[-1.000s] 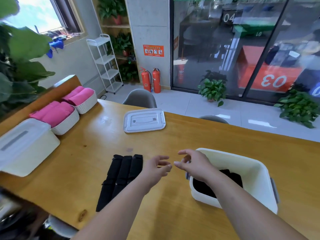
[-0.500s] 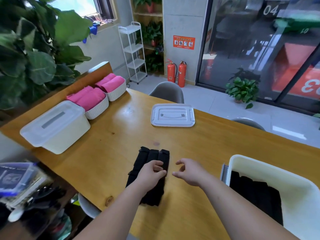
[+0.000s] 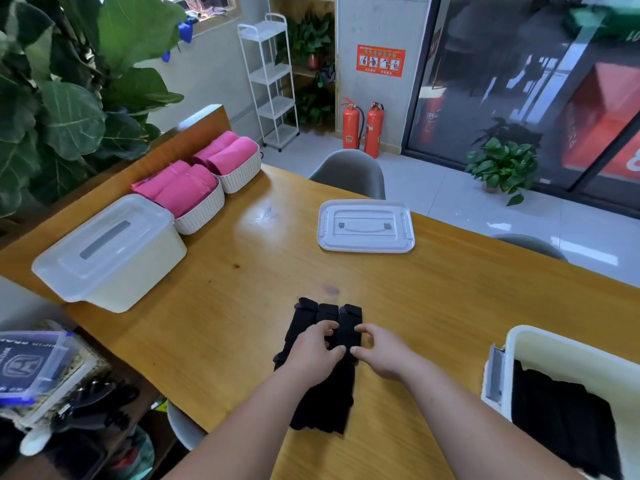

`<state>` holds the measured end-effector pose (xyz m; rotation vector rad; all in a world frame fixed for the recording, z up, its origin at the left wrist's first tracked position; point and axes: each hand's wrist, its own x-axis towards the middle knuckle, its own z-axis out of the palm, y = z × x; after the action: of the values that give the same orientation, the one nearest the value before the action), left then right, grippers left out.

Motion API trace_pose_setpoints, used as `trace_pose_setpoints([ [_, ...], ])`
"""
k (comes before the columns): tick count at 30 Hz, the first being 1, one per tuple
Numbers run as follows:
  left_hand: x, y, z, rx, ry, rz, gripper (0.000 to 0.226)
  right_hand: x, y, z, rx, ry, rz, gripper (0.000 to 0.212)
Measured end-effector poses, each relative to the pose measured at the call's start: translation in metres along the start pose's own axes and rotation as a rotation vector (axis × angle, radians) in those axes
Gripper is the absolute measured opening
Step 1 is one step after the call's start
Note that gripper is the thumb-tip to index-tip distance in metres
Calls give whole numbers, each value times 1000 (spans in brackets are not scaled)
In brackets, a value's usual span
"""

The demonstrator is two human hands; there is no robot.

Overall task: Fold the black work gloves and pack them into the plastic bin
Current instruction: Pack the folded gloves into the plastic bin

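While both hands sit on the black work gloves (image 3: 330, 311), the step in hand looks like taking hold of one piece from the stack to fold it. Nothing is lifted yet. The stack lies flat on the table (image 3: 242, 306) near its near edge, roughly mid-length, as side-by-side strips with strap ends pointing at the far edge.

The left hand (image 3: 313, 355) has its fingers curled down onto the middle strips, thumb tucked toward the right strip. The right hand (image 3: 381, 355) has forefinger and thumb bent in a pinch at the right strip's edge. Both read as gripping glove fabric, lightly.

The plastic bin (image 3: 554, 344) stands open at the right end of the table, well apart from the stack, with black fabric (image 3: 561, 410) already inside. Its lid (image 3: 365, 226) lies flat toward the far edge.

Next move, as a guess: separate one glove cleanly, fold it over, carry it right into the bin. The fabric is limp, so neighbouring strips may drag along.

- **Hidden:** the forearms cover the stack's near half.
- **Can't tell:** the glove count and any layering.
- **Cut off:** the frame crops the bin's right side, so the free space inside is unclear.
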<state>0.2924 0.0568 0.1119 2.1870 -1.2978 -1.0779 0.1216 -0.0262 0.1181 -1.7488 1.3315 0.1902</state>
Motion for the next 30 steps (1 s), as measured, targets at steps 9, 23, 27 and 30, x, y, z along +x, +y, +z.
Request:
trace_pose_setpoints([
  [9, 11, 5, 7, -37, -55, 9, 57, 26, 5, 21, 464, 77, 101, 45],
  [23, 8, 20, 12, -289, -75, -117, 47, 7, 15, 14, 638, 314, 197, 25],
  [27, 4, 38, 15, -493, -93, -152, 46, -15, 18, -4, 749, 328, 118, 27],
  [30, -3, 60, 16, -670, -113, -136, 42, -37, 21, -21, 798, 343, 32, 30],
])
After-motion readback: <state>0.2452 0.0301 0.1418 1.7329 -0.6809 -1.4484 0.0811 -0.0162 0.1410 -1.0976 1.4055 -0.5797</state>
